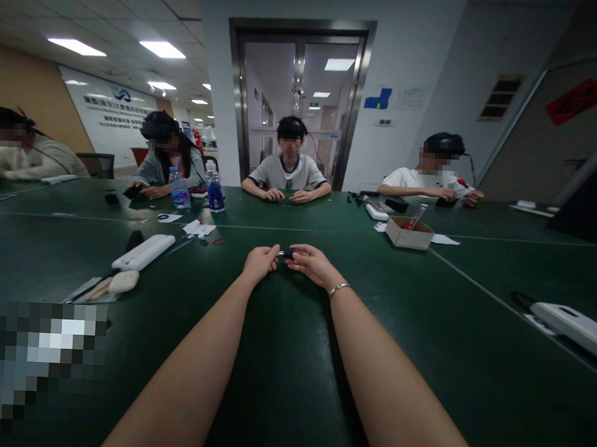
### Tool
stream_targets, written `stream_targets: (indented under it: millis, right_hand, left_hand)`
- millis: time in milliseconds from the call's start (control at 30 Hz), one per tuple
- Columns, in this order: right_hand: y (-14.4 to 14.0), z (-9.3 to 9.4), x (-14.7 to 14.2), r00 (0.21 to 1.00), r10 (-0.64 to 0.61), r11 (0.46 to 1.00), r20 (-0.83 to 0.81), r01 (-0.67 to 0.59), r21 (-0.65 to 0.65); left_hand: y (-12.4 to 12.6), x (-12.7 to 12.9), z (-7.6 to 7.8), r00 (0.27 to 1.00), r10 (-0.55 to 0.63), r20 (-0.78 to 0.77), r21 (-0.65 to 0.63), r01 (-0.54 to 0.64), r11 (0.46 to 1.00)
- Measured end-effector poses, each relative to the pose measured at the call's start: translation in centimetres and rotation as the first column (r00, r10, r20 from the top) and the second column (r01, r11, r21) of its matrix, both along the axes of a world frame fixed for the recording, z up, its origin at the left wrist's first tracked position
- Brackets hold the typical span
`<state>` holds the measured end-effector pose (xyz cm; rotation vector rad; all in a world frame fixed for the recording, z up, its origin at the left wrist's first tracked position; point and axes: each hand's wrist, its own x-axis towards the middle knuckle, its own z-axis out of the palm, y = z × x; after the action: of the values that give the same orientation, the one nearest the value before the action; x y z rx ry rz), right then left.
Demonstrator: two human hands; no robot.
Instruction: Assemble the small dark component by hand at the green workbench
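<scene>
Smooth dark-green table (473,326) stretches across an office toward seated people (288,173) at its far edge. Near its middle, a slim black-and-silver object (285,253) spans two bare hands: the left hand (260,263) pinches the silver end, the right hand (314,264) grasps the black end. Beyond, toward the far edge and right, stands a lidless tan cardboard box (408,240); leftward lies a long white plastic block (144,252). Should either pinch slacken, the small piece could slip and roll. Fingers hide its ends; whether it touches the table is unclear, and the near edge is out of view.
</scene>
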<state>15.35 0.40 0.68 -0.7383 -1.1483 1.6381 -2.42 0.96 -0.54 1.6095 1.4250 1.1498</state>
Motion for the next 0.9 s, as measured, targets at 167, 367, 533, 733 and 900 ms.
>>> stream_targets:
  millis: [167,367,533,733,900]
  right_hand:
    - [0.0,0.0,0.0,1.000,-0.012,1.000,-0.001,0.012,-0.016]
    - [0.1,0.1,-0.1,0.999,-0.039,0.997,-0.021,0.038,-0.068]
    - [0.1,0.3,-0.2,0.999,-0.043,0.996,-0.025,0.040,-0.085]
    - [0.1,0.3,-0.3,1.000,-0.030,0.997,-0.005,0.029,-0.070]
    - [0.1,0.3,-0.3,1.000,-0.026,0.997,0.016,0.028,-0.071]
  left_hand:
    - [0.0,0.2,0.1,0.998,-0.025,0.060,0.003,0.025,1.000]
    - [-0.8,0.6,0.9,0.985,-0.048,0.164,-0.014,0.051,0.999]
    - [-1.5,0.8,1.6,0.979,-0.066,0.195,0.023,0.063,0.998]
    - [-1.4,0.8,1.4,0.973,-0.077,0.219,0.030,0.072,0.997]
    - [-1.0,0.9,1.2,0.974,-0.026,0.226,0.011,0.024,1.000]
